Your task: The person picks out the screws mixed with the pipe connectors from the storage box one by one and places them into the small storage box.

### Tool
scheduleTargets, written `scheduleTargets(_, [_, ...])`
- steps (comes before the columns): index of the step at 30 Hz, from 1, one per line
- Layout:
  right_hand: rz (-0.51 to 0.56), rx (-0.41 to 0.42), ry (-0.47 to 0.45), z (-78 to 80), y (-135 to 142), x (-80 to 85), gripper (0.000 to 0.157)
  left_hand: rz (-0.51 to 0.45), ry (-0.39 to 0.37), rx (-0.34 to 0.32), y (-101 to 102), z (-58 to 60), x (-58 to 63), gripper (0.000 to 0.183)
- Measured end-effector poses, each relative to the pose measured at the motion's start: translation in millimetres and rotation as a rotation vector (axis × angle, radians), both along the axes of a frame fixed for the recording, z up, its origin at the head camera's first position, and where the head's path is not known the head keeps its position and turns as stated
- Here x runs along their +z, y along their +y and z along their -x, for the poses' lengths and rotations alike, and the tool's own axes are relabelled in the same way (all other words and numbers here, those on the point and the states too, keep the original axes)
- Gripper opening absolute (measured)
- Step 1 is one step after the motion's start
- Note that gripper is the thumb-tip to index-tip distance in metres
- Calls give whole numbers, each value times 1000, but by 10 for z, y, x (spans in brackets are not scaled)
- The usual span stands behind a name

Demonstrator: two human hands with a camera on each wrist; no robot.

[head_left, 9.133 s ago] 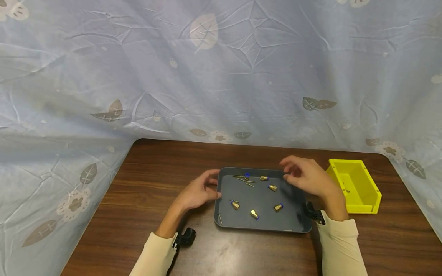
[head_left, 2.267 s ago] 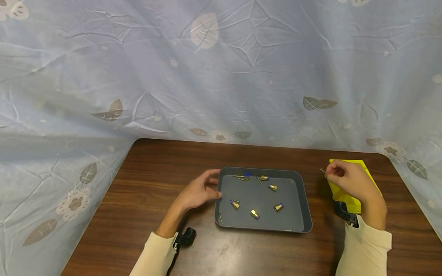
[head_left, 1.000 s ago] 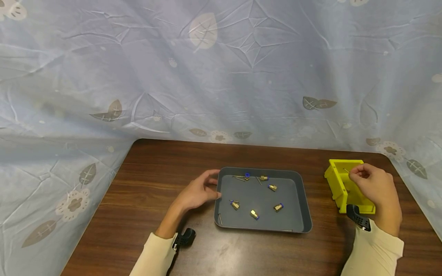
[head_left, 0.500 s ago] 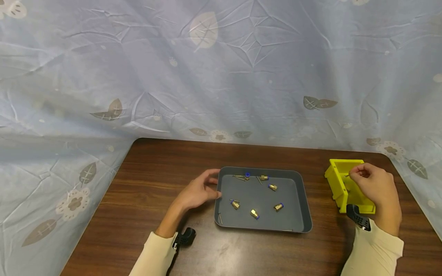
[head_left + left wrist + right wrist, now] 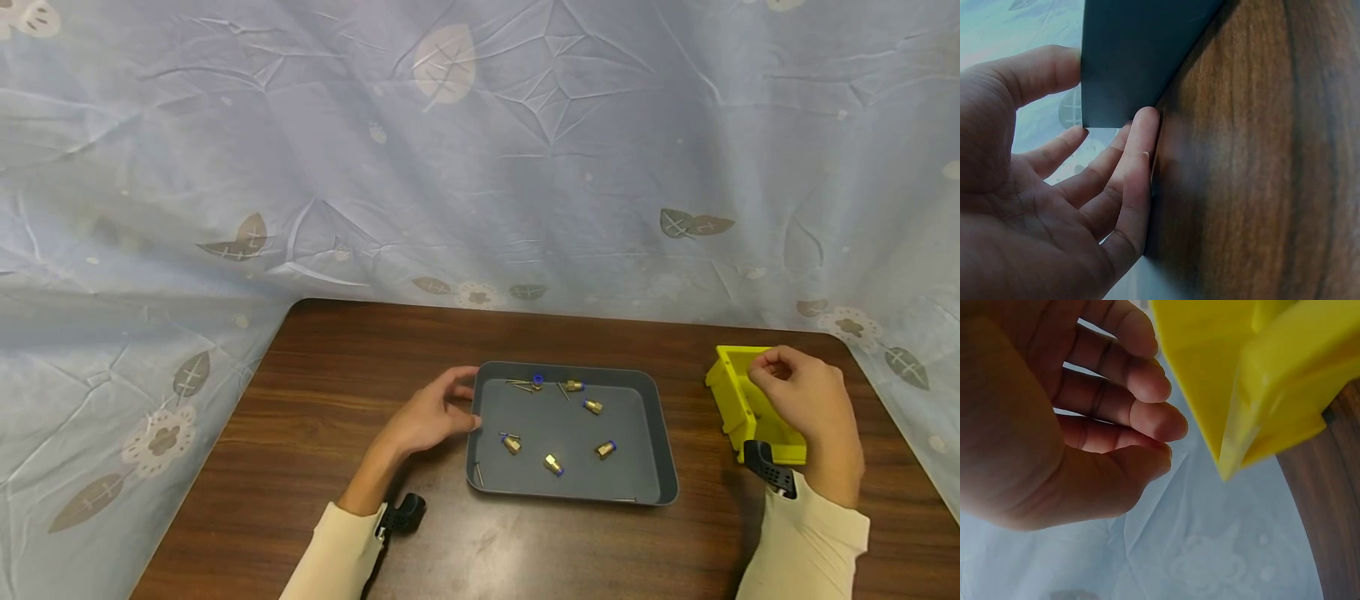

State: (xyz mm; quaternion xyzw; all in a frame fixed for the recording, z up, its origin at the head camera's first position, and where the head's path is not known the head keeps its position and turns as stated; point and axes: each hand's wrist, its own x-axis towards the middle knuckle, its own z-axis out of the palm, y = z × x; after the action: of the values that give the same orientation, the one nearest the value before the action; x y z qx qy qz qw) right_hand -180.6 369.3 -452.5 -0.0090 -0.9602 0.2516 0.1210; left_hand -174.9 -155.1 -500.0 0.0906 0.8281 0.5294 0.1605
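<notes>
Screw pinched a second ago gone from slack, released fingers of right hand point(image 5: 810, 407) above bin point(image 5: 727, 402), likely dropped inside; other screws point(image 5: 563, 392) lie in tray point(image 5: 551, 425), left hand point(image 5: 426, 418) touching it loosely.

Long cream sleeves point(image 5: 806, 533) meet curved black wrist mounts point(image 5: 761, 460) dotted with small holes.

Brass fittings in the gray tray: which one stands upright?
The fitting nearest the far-left corner of the gray tray, beside thin pins: its blue ring faces up. The other five fittings lie on their sides.
</notes>
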Motion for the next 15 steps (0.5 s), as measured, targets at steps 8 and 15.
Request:
scheduleTargets(8, [2, 56, 48, 14, -160, 84, 14, -9, 12, -7, 1, -3, -12, 80])
scheduleTargets(15, [-7, 149, 42, 38, -243, 130, 12, -11, 8, -5, 4, -5, -14, 80])
